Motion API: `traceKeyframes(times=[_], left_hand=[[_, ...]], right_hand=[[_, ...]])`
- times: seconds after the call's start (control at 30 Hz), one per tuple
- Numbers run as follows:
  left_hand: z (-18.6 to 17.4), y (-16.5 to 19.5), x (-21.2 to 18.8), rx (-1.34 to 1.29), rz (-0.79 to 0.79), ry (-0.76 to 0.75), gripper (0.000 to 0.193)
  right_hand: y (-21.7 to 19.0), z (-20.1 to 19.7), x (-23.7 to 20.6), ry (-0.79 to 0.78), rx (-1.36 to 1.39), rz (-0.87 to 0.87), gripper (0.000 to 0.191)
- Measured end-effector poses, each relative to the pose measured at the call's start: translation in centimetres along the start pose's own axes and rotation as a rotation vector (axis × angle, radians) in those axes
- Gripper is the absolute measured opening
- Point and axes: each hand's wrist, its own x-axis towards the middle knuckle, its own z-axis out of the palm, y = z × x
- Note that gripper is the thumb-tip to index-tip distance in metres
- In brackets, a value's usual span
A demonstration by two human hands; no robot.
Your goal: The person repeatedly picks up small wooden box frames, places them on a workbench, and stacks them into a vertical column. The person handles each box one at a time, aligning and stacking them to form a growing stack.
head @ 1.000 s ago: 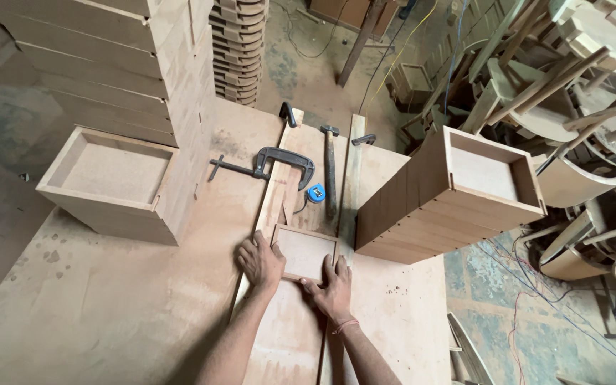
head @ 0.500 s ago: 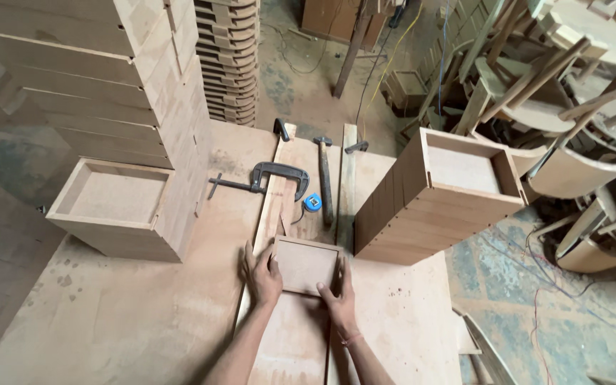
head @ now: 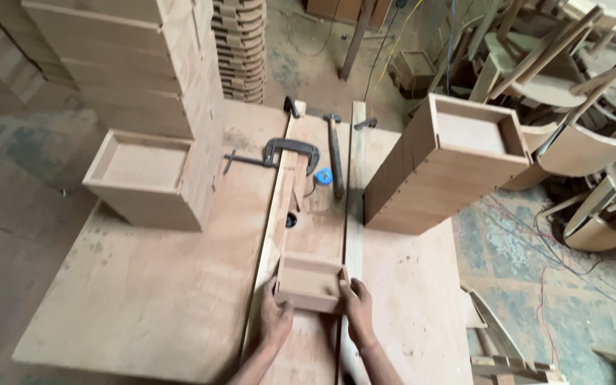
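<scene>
A small open wooden box [head: 311, 282] sits between two long wooden strips on the plywood workbench [head: 151, 292], near its front edge. My left hand [head: 274, 319] grips the box's left front corner. My right hand [head: 358, 308] holds its right front corner, thumb on the rim. The box tilts slightly, its open side facing up and toward me.
A metal clamp [head: 290, 151], a hammer [head: 335, 160] and a blue tape measure [head: 324, 176] lie further back on the bench. Larger wooden boxes stand at left [head: 145, 178] and right [head: 458, 160]. Stacked boxes [head: 130, 57] rise at back left; curved wooden chair parts [head: 579, 93] pile at right.
Both hands have drawn the small box toward me along the strips, and it has tipped up from lying flat. The camera view has shifted closer and down.
</scene>
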Motion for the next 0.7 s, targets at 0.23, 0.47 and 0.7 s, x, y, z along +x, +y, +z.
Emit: traceKeyframes(times=[0.23, 0.47, 0.7], left_hand=[[-2.5, 1.3, -4.4, -0.348, 0.152, -0.176, 0.069], [-2.7, 4.1, -4.8, -0.404, 0.234, -0.313, 0.077], [0.9, 12.9, -1.4, -0.123, 0.529, -0.225, 0.103]], right_hand=[[-1.0, -1.9, -5.1, -0.025, 0.234, -0.116, 0.053], [-6.8, -5.1, -8.9, -0.021, 0.393, -0.377, 0.054], [-15.9, -8.2, -8.7, 0.008, 0.383, -0.694, 0.055]])
